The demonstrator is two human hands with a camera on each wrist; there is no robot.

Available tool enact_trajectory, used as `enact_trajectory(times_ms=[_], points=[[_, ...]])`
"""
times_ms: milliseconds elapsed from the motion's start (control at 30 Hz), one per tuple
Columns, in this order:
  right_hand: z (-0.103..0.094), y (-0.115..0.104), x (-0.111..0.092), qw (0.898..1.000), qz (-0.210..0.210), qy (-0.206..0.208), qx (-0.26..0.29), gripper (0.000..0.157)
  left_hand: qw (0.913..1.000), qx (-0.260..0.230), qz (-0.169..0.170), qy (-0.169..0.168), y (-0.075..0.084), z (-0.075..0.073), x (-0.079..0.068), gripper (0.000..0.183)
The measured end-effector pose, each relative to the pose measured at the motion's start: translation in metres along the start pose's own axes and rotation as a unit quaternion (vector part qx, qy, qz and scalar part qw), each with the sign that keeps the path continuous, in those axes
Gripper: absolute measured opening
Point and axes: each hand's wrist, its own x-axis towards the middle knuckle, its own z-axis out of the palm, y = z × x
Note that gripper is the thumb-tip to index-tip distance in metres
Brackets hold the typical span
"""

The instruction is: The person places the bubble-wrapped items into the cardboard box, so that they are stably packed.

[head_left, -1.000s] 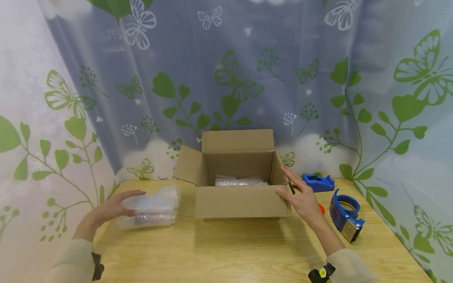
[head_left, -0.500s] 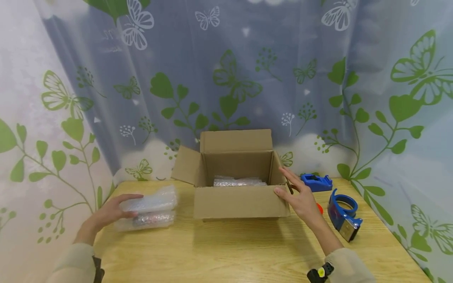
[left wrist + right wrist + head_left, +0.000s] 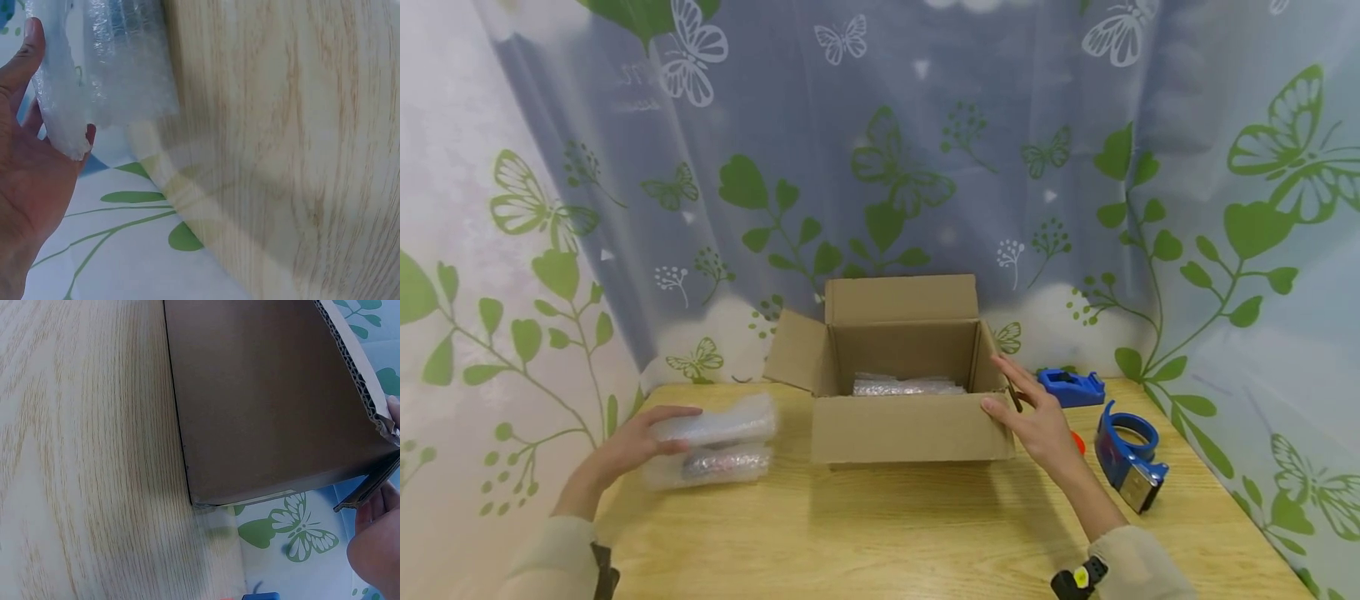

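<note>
On the left of the table lie two bubble-wrapped packages, one behind the other. My left hand grips the left end of the rear bubble-wrapped package, thumb on one side and fingers on the other. The front bubble-wrapped package shows something reddish and dark through its wrap. An open cardboard box stands mid-table, with more bubble wrap inside. My right hand holds the box's front right corner, thumb on the front flap and fingers by the right side flap. That flap partly hides the fingers in the right wrist view.
Right of the box are a blue tape dispenser and a blue handheld tape gun. A small red object is partly hidden behind my right wrist. A patterned curtain hangs behind the wooden table.
My left hand has shifted very slightly left along the rear package. The right hand and the box hold their place; the view itself has moved a little.
</note>
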Motion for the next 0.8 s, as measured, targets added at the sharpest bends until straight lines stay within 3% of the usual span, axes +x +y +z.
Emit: enact_trajectory(times_ms=[200,367,633,800], points=[[-0.001,-0.001,-0.001,1.0,0.004,-0.001,0.004,0.064,0.9997,-0.007,-0.022,-0.009,0.008,-0.007,0.0,0.06],[-0.001,-0.001,-0.002,1.0,0.008,-0.002,0.007,0.064,0.9999,0.001,-0.016,-0.002,0.015,-0.016,-0.001,0.059],[0.0,-0.002,-0.002,1.0,0.007,-0.001,0.007,0.064,0.9993,0.03,0.008,0.019,0.028,-0.038,-0.003,0.056],[0.0,-0.002,-0.001,1.0,0.005,-0.002,0.006,0.065,0.9991,0.036,-0.014,0.016,0.037,-0.056,-0.006,0.059]])
